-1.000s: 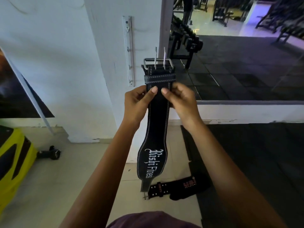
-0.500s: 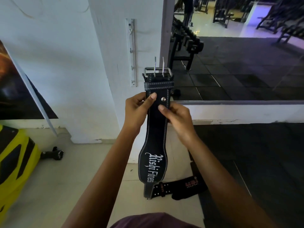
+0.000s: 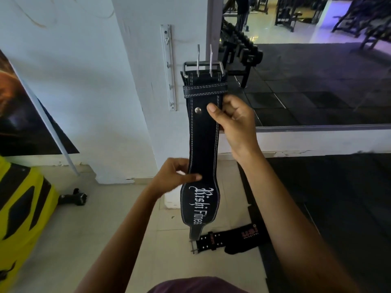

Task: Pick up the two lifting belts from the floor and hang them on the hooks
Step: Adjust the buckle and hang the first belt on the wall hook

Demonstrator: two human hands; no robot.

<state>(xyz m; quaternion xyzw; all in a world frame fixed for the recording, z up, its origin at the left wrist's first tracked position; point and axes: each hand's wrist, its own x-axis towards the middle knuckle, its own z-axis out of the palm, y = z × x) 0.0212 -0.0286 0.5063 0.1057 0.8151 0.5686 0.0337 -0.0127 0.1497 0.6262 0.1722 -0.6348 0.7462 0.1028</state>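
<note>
I hold a black lifting belt (image 3: 203,142) with white lettering upright, its steel two-prong buckle at the top. My right hand (image 3: 234,121) grips its right edge just under the stitched loop. Lower down, my left hand (image 3: 172,176) pinches the left edge above the lettering. A second black belt (image 3: 230,240) with red lettering lies flat on the floor below, its buckle pointing left. A white strip of hooks (image 3: 169,68) is fixed upright on the pillar, just left of the held belt's buckle and apart from it.
A large wall mirror (image 3: 317,70) on the right reflects a dumbbell rack and gym machines. A yellow and black object (image 3: 19,208) stands at the left, with a small dumbbell (image 3: 74,197) beside it. Dark rubber matting (image 3: 338,208) covers the floor at the right.
My left hand has slid down the belt from near the buckle to just above the lettering. The right hand has shifted up to the right edge under the loop.
</note>
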